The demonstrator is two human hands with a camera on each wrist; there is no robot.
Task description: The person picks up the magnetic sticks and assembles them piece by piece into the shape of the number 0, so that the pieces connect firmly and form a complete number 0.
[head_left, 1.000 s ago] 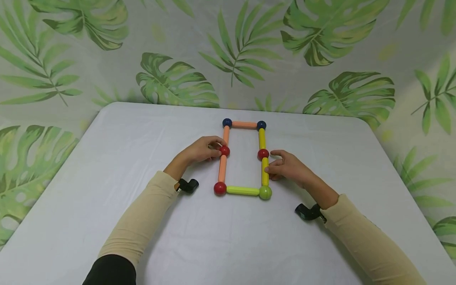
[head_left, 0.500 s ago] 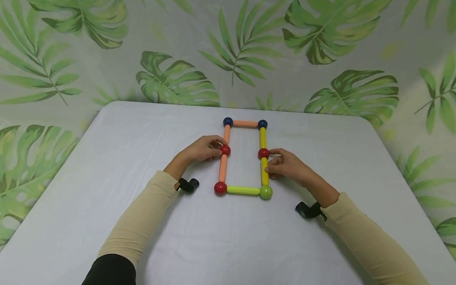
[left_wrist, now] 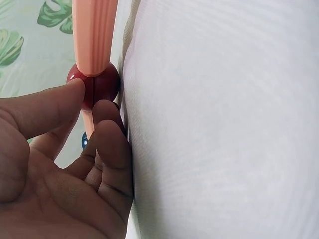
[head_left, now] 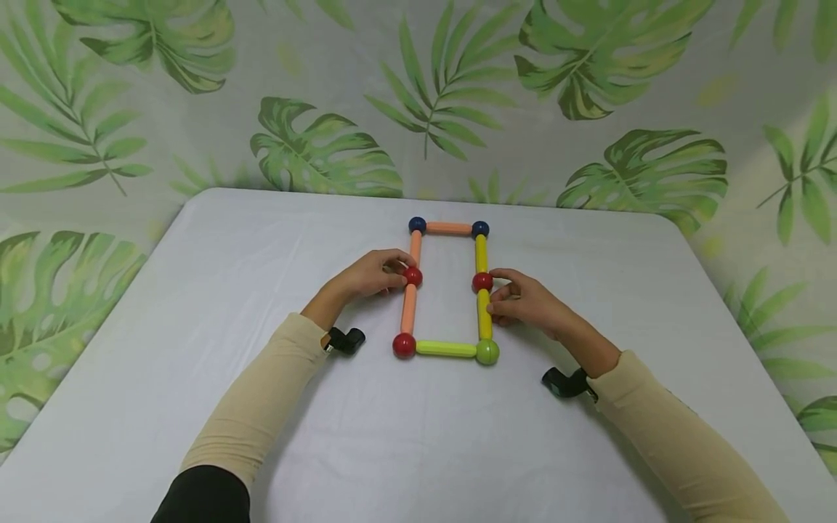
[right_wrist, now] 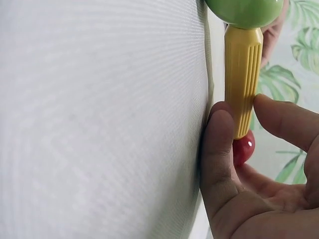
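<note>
In the head view, rods and balls lie joined as a long rectangle. My left hand (head_left: pixel 375 274) pinches the red ball (head_left: pixel 412 277) midway along its left side, between two orange rods (head_left: pixel 408 309). The left wrist view has the thumb (left_wrist: pixel 55 107) against that ball, other fingers curled beside it. My right hand (head_left: pixel 528 301) holds the near yellow rod (head_left: pixel 484 319), thumb on it, one finger reaching to the right-hand red ball (head_left: pixel 482 282). In the right wrist view, fingers and thumb lie on opposite sides of the yellow rod (right_wrist: pixel 241 82), below the green ball (right_wrist: pixel 246 10).
Two dark blue balls (head_left: pixel 480 229) and an orange rod (head_left: pixel 449 229) form the far end. A red ball (head_left: pixel 404 345), a lime rod (head_left: pixel 447 349) and a green ball (head_left: pixel 487 352) form the near end. White cloth (head_left: pixel 418 443) covers the table; a leaf-print backdrop (head_left: pixel 458 87) stands behind.
The right index finger has come in from beside the right-hand red ball to touch it. The near yellow rod has shifted slightly left at its far end. The left hand stays put.
</note>
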